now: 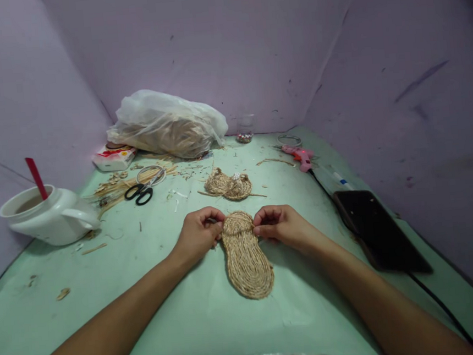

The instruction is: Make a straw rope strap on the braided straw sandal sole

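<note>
A woven straw slipper sole (248, 259), coiled from twisted fibre cord, lies flat in front of me with its narrower end away from me. Across that end runs a thin cord (238, 232), spanning from one edge to the other. My left hand (202, 233) pinches at the left edge, where the cord ends. At the right edge, my right hand (280, 226) pinches the cord's other end between thumb and finger. Whether the fingertips also grip the sole's edge cannot be made out. Just beyond lie coiled straw pieces (229, 185) with a small whitish decoration.
Black-handled scissors (138, 194), straw strips (114, 196) and a white pot (58, 220) with a red stick are on the left. A plastic bag (169, 125) and a cup of beads (245, 132) stand behind. A pink glue gun (300, 155) and black phone (380, 231) lie right.
</note>
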Tool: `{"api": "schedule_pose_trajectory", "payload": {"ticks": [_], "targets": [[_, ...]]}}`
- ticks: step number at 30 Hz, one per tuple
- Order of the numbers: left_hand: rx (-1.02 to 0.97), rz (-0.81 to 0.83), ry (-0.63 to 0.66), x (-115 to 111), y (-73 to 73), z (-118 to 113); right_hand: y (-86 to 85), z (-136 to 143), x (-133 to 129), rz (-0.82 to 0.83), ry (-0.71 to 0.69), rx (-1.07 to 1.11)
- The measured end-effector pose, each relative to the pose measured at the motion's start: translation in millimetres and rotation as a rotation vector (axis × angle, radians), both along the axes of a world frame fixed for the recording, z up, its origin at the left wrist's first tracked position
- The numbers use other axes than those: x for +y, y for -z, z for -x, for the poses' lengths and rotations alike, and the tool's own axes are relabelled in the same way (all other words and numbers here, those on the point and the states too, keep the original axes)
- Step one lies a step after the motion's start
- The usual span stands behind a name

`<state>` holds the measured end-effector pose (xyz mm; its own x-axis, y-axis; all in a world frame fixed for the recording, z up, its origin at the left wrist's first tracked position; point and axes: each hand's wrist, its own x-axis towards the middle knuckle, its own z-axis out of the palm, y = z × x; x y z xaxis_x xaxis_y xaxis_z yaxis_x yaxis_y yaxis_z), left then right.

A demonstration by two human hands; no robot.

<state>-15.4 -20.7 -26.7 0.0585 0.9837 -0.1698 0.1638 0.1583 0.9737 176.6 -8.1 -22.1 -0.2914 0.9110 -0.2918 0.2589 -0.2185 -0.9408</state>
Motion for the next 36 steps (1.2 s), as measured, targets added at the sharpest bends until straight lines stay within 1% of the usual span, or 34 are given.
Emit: {"api": "schedule_pose_trajectory", "payload": {"ticks": [3, 6, 8, 10, 12, 14, 17, 19, 21, 25, 28, 30, 33, 36], "targets": [[-0.082, -0.011, -0.008, 0.9, -0.3, 3.1, -1.8, 1.6, -1.4, 0.013, 0.000, 0.028], [-0.151, 0.016, 0.032, 3.5, -3.3, 7.8, -2.5, 3.7, -4.4, -0.047, -0.047, 0.050], [-0.095, 0.077, 0.105, 4.9, -7.7, 10.1, -3.1, 4.1, -7.0, -0.165, -0.079, 0.023], [0.004, 0.138, 0.166, 5.5, -12.6, 11.1, -4.1, 3.6, -9.5, -0.338, -0.086, -0.050], [0.064, 0.174, 0.186, 5.4, -16.5, 11.0, -5.4, 2.8, -11.8, -0.481, -0.059, -0.086], [0.080, 0.178, 0.168, 5.4, -18.1, 10.6, -6.3, 2.2, -13.9, -0.558, -0.020, -0.023], [0.072, 0.154, 0.123, 5.8, -16.3, 9.9, -6.2, 2.9, -17.7, -0.627, 0.025, 0.142], [0.063, 0.128, 0.090, 6.2, -13.6, 9.1, -5.5, 4.1, -20.6, -0.646, 0.036, 0.207], [0.054, 0.097, 0.056, 6.1, -11.3, 8.1, -5.3, 5.2, -23.0, -0.657, 0.051, 0.219], [0.039, -0.033, -0.006, 5.3, -10.6, 7.3, -9.4, 2.8, -23.0, -0.702, 0.082, 0.106], [0.044, -0.118, -0.003, 5.7, -13.0, 10.0, -15.8, -2.6, -19.2, -0.763, 0.001, -0.024], [0.042, -0.132, 0.002, 6.6, -14.8, 12.9, -19.4, -5.7, -16.9, -0.830, -0.057, -0.083], [0.021, -0.145, 0.002, 8.2, -16.5, 16.7, -21.9, -7.4, -15.4, -0.917, -0.083, -0.112], [0.002, -0.145, -0.004, 8.9, -16.6, 18.1, -20.7, -6.5, -15.0, -0.936, -0.106, -0.100]]}}
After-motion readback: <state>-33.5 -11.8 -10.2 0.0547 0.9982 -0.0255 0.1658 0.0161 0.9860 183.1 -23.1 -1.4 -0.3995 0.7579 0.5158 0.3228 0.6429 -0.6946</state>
